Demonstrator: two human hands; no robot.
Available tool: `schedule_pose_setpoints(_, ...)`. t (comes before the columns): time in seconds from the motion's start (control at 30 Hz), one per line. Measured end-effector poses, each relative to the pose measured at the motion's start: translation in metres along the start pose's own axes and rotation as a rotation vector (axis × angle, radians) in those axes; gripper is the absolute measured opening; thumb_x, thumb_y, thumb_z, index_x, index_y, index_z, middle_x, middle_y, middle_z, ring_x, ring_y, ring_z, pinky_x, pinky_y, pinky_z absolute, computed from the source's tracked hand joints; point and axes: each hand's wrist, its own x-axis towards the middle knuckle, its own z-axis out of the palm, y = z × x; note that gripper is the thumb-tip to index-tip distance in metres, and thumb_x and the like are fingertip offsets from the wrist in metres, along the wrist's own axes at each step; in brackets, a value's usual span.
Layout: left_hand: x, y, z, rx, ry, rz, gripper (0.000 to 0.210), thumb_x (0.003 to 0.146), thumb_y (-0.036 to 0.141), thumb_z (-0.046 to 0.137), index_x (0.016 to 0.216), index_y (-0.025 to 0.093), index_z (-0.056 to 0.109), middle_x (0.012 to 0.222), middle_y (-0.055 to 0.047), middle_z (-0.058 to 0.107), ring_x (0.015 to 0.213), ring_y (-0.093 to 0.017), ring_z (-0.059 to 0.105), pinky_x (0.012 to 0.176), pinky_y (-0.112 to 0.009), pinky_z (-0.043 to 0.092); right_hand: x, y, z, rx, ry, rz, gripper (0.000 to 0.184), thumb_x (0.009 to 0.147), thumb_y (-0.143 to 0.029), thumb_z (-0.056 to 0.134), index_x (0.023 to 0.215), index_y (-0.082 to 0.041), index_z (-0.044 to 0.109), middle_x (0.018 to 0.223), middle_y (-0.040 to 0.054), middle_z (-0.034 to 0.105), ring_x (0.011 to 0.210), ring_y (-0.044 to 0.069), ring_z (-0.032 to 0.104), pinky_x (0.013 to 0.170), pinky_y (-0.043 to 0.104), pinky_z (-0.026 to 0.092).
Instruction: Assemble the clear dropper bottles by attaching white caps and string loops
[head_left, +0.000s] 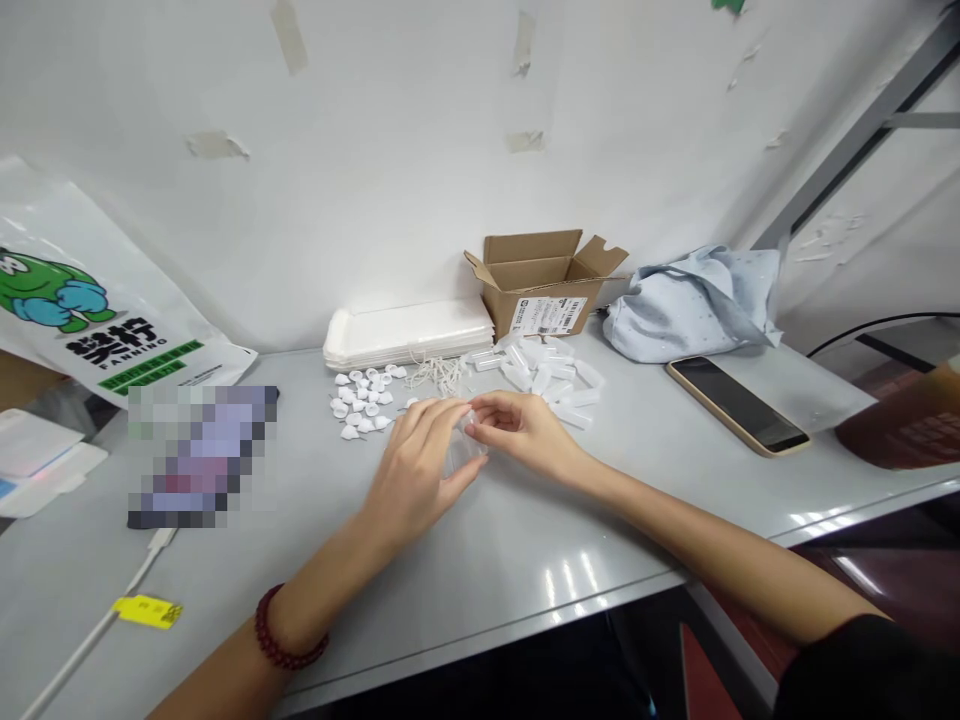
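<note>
In the middle of the table my left hand (420, 465) is curled round a clear plastic tube (456, 455), its thumb on the near side. My right hand (517, 428) meets it at the tube's upper end, thumb and forefinger pinched together. What lies between those fingertips is small, whitish and mostly hidden. Behind my left hand are several small white pointed caps (364, 395), some on their sides. A tangle of thin white strings (441, 374) lies beside them. Farther right, several clear plastic tubes (551, 372) lie in a loose heap.
Against the wall are a stack of white trays (409, 335) and an open cardboard box (536, 285). A pale blue cloth bundle (694, 305) and a phone (739, 405) lie right. At left are a printed white bag (120, 300), a pixelated object (206, 455) and a white cable (82, 645).
</note>
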Motion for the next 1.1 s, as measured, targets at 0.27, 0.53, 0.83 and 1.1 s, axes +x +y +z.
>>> schedule_pose_setpoints(0.27,0.000,-0.003,-0.002,0.034,0.027,-0.001,0.036,0.080,0.026,0.067,0.112,0.015,0.056,0.110,-0.013,0.063,0.107,-0.028,0.054,0.090,-0.046,0.046,0.006,-0.001,-0.006,0.166,-0.059,0.131,0.020,0.072,-0.024,0.069,0.088,-0.013,0.065,0.071,-0.0001,0.063,0.064,0.011,0.059,0.066,0.027,0.049)
schedule_pose_setpoints(0.53,-0.001,-0.004,-0.001,-0.008,-0.069,0.003,0.034,0.080,0.027,0.066,0.110,0.016,0.057,0.111,-0.012,0.065,0.112,-0.030,0.052,0.093,-0.049,0.043,0.013,0.001,-0.016,0.196,-0.233,0.267,0.011,0.072,-0.019,0.066,0.080,-0.012,0.066,0.065,-0.0008,0.062,0.056,0.010,0.059,0.064,0.026,0.050)
schedule_pose_setpoints(0.83,-0.002,-0.003,0.000,-0.088,-0.247,-0.077,0.030,0.081,0.024,0.061,0.109,0.018,0.052,0.107,-0.011,0.061,0.107,-0.028,0.051,0.088,-0.047,0.045,0.016,0.007,-0.018,0.062,-0.315,0.327,0.014,0.074,-0.017,0.066,0.085,-0.009,0.064,0.059,-0.0007,0.062,0.052,0.009,0.061,0.049,0.019,0.049)
schedule_pose_setpoints(1.1,-0.003,-0.003,0.002,-0.051,-0.296,-0.057,0.034,0.082,0.020,0.057,0.115,0.018,0.050,0.113,-0.011,0.060,0.111,-0.028,0.050,0.090,-0.045,0.044,0.018,0.011,-0.017,-0.019,-0.288,0.301,0.016,0.075,-0.016,0.064,0.089,-0.008,0.063,0.059,-0.0018,0.063,0.046,0.009,0.059,0.042,0.018,0.047)
